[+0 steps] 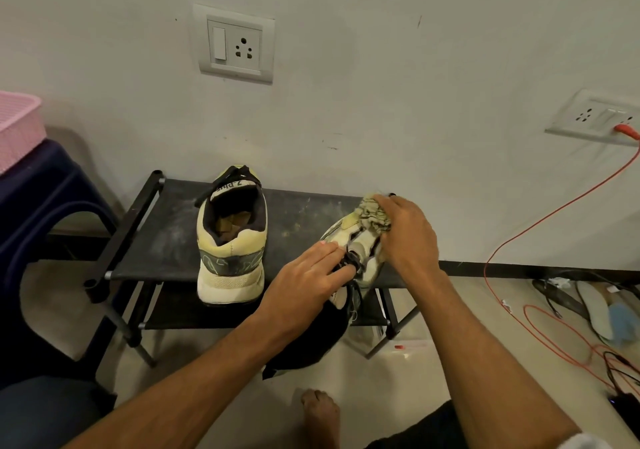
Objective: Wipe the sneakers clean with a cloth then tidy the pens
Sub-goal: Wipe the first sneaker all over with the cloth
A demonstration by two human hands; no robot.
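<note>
Wiping the second sneaker; pens not yet begun

The right hand is closed around a crumpled cloth and presses it on the toe of the tilted sneaker, which the left hand steadies at the laces on the black rack. The other sneaker stands upright to the left, still looking dirty. No pens are visible, so I judge most work remains.

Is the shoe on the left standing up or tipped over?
Standing up. The left sneaker sits flat on its sole on the black rack, heel toward the camera.
</note>
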